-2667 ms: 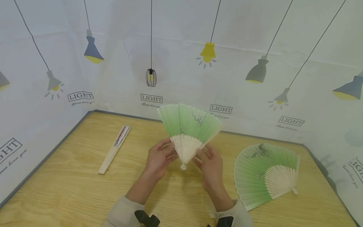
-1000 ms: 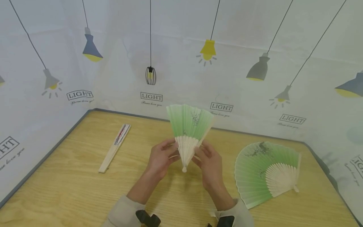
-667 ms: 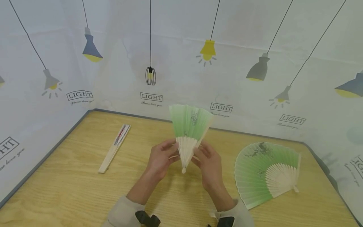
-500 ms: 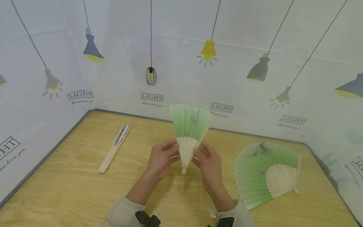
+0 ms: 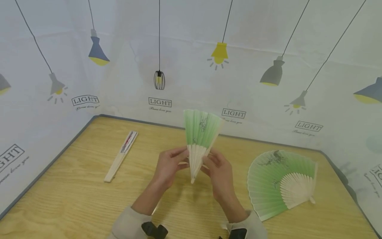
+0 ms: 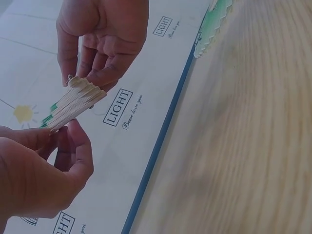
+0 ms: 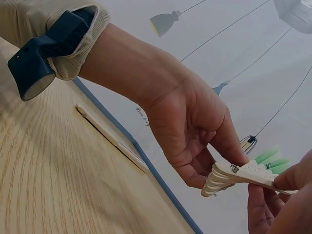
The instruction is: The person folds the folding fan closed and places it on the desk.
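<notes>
In the head view a green folding fan (image 5: 203, 129), partly spread, stands upright above the table with its pivot end down. My left hand (image 5: 167, 167) pinches the left edge of its pale ribs between thumb and fingers. On the other side my right hand (image 5: 220, 171) pinches the right edge of the ribs. The ribs (image 6: 78, 102) form a tight pleated bundle in the left wrist view, held by both hands. From the right wrist, the metal pivot pin (image 7: 234, 168) shows at the rib ends.
A second green fan (image 5: 277, 186), fully spread, lies on the right of the wooden table (image 5: 74, 199). Toward the left lies a closed fan (image 5: 120, 156) with a dark and red pattern. A white backdrop (image 5: 191, 86) printed with lamps rises behind the table edge.
The held fan has narrowed from a wide spread to a slimmer wedge, its left edge moving inward. Both hands have kept their pinch on it. The two fans on the table stay put.
</notes>
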Motion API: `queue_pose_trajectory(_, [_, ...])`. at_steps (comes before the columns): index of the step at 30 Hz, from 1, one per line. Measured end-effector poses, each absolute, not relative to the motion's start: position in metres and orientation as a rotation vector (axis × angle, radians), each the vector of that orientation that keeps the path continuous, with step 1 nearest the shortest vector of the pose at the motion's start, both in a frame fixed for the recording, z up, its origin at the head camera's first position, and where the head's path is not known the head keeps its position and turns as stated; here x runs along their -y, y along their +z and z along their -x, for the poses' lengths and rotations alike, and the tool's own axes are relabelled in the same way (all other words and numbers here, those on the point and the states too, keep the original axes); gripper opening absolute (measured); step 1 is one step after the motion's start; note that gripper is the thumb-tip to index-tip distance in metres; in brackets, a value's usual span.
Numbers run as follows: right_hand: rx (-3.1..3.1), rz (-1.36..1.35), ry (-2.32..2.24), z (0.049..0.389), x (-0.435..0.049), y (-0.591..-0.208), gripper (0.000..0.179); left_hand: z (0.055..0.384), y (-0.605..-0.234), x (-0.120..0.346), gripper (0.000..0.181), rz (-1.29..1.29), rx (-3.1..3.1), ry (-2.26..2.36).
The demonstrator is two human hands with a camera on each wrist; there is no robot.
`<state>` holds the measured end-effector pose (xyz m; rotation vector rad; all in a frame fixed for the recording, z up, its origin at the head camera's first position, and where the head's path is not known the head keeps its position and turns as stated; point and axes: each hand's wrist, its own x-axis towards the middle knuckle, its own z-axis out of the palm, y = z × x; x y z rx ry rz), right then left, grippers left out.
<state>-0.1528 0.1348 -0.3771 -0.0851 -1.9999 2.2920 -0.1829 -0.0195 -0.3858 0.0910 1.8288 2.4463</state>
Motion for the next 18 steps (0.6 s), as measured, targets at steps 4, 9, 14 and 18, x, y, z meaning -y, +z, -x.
queue_pose_trajectory(4, [1.988,0.079,2.298,0.1535,-0.135,-0.3766,0.034,0.1827,-0.3845,0.0197,0.025,-0.115,-1.843,2.43])
queue_pose_trajectory(9, [1.972,0.058,2.304,0.153,-0.1351,-0.376,0.033,0.1821,-0.3859,0.02,0.024,-0.137,-1.835,2.446])
queue_pose_trajectory(14, [1.992,0.03,2.293,0.1519,-0.1354,-0.3752,0.032,0.1811,-0.3874,0.0188,0.023,-0.157,-1.819,2.442])
queue_pose_trajectory(18, [2.008,0.012,2.286,0.1518,-0.1358,-0.375,0.032,0.181,-0.3874,0.0177,0.023,-0.162,-1.805,2.437])
